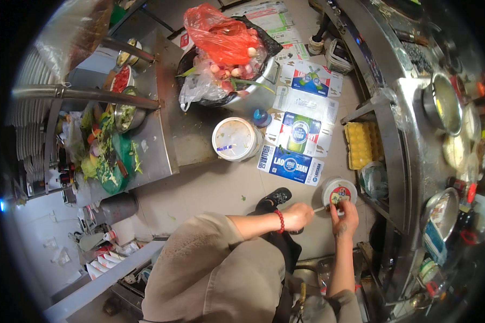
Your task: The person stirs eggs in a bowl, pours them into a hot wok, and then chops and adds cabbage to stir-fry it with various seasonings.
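Observation:
My left hand point(300, 217), with a red bead bracelet at its wrist, is closed around a thin light stick point(319, 209) that points to the right. Beside it, my right hand point(344, 218) pinches a small dark piece at the stick's far end; what the piece is cannot be told. Below both hands, a white round tub point(327, 186) with a red and green label on its lid stands on the tiled floor, partly hidden by my right fingers.
Flattened beer cartons point(295, 163) lie on the floor ahead. Left of them stand a lidded white bucket point(234, 139) and a bag-lined bin of scraps point(273, 66). A steel counter point(151, 151) with vegetables is at left; yellow egg trays point(357, 145) sit below the right counter point(412, 149).

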Motion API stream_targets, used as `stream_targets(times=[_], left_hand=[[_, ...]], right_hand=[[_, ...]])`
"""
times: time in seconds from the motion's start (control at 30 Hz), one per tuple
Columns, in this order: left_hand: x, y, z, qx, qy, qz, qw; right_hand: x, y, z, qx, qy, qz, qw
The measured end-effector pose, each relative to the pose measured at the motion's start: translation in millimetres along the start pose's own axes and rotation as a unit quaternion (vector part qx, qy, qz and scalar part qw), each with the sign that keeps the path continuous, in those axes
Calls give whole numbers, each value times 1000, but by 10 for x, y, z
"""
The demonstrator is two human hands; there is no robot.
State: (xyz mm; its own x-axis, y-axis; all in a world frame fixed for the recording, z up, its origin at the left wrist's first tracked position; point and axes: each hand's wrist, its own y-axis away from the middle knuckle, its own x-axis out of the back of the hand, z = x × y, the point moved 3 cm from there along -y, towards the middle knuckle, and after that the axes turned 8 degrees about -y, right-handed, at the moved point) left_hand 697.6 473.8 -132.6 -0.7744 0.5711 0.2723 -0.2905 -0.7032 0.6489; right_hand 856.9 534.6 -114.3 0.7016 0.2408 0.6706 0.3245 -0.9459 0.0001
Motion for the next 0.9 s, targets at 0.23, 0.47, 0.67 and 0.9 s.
stream_targets(times=[0.23, 0.47, 0.67, 0.9], left_hand=[[740, 77, -226, -35, 103, 205, 973], [1627, 285, 139, 89, 448, 156, 876], [1969, -53, 473, 93, 379, 174, 904], [2471, -469, 802, 116, 468, 107, 869]], right_hand=[[-168, -921, -616, 80, 23, 107, 991], [-250, -1816, -802, 75, -50, 85, 992], [-286, -2364, -897, 117, -59, 52, 990], [119, -3175, -1075, 241, 61, 95, 964]])
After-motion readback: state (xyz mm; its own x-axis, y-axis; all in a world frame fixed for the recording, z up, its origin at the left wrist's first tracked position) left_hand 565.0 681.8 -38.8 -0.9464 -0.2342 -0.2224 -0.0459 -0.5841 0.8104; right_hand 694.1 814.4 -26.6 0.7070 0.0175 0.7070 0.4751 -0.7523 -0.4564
